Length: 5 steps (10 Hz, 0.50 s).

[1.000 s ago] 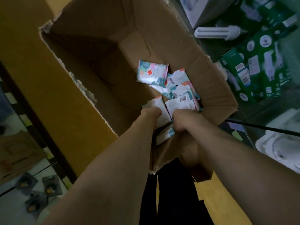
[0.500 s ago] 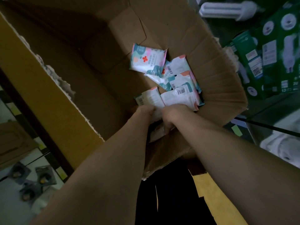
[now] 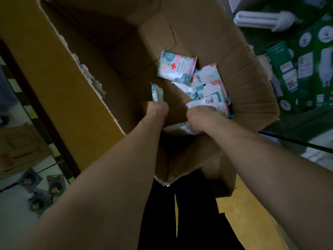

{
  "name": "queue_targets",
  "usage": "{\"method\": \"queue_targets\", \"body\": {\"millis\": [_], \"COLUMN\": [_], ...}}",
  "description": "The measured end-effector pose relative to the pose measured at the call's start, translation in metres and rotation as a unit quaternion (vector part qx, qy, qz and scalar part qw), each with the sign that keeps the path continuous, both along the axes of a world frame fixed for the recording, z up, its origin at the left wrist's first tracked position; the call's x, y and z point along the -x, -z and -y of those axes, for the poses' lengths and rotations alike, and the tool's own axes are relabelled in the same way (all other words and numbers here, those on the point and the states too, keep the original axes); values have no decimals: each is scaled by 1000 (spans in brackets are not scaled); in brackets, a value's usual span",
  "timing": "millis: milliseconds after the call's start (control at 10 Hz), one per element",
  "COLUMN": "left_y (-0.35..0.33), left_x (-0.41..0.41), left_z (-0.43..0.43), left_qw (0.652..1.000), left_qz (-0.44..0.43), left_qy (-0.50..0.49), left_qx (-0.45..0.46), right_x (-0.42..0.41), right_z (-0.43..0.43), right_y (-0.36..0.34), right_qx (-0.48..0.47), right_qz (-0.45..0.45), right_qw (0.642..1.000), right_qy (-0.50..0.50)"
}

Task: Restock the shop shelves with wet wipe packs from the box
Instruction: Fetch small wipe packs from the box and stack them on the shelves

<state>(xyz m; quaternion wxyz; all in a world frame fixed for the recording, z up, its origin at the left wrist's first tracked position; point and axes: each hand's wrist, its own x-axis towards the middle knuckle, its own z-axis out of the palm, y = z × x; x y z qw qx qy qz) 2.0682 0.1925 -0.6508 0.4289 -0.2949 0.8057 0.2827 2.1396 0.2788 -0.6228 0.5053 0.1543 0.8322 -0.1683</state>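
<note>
- Two hands are down inside the box [image 3: 252,87], close to its near wall, with a small gap between them.
- The left hand [image 3: 156,110] has its fingers curled round the lower end of the upright pack [image 3: 157,92]. That pack stands on end, its long axis rising out of the fist toward the far wall.
- The right hand [image 3: 201,120] is closed on the white pack [image 3: 201,104] near the right wall. The light is dim, and a pale edge under the knuckles may be a second pack in the same grip; I cannot tell.
- Several loose packs [image 3: 207,78] lie flat and overlapping on the box floor along the right wall, just beyond the right hand.
- The farthest of them, the cross pack [image 3: 175,67], lies face up with its long axis running left to right.
- The step in hand looks like gathering: each hand holds stock, so the next move is probably a lift out over the near wall.
- For a later reach, the heap lies ahead and to the right of both grips, so the right hand is the nearer one. The left hand would have to cross the floor.
- No shelf is in view.
</note>
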Motion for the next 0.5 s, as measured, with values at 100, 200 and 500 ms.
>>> {"method": "queue_targets", "body": {"millis": [100, 200, 500], "left_y": [-23, -37, -115], "left_x": [2, -2, -14], "left_z": [2, 3, 12], "left_qw": [997, 994, 984], "left_qz": [-43, -36, -57], "left_qy": [58, 102, 158], "left_qx": [-5, -5, -53], "right_x": [0, -2, -15], "right_z": [-8, -14, 0], "right_y": [-12, -27, -103], "right_qx": [-33, -50, -20], "right_qz": [-34, -67, -131], "right_qw": [996, 986, 957], "right_qy": [70, 146, 256]}}
